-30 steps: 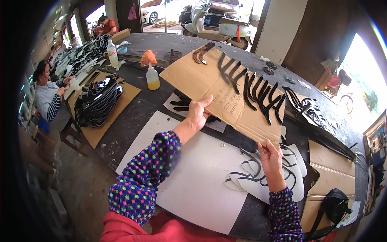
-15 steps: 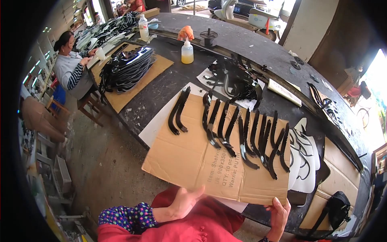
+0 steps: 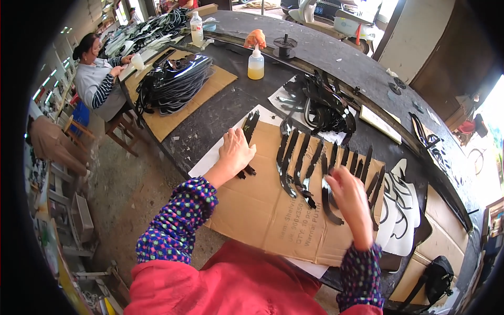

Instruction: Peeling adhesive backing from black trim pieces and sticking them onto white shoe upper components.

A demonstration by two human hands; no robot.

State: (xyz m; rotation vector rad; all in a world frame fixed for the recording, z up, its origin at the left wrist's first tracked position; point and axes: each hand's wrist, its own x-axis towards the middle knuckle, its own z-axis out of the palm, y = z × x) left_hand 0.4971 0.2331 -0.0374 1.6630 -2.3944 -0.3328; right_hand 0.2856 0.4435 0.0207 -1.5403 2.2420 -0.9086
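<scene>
The left hand (image 3: 236, 151) covers some black strips (image 3: 251, 124); the right hand (image 3: 347, 188) bends over a row of strips (image 3: 302, 159). I can't tell if either grips. The strips lie on cardboard (image 3: 257, 223). A dragging sleeve (image 3: 362, 273) could knock them crooked.

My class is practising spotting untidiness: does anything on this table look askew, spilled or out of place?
The cardboard juts out beyond the table, and its black strips, unevenly spaced, look untidy. Pale scraps litter the table too. No spill shows.

grey floor (image 3: 149, 191) | wooden stool (image 3: 123, 121) | pale wall (image 3: 424, 44) | daylight (image 3: 493, 118) at right
</scene>
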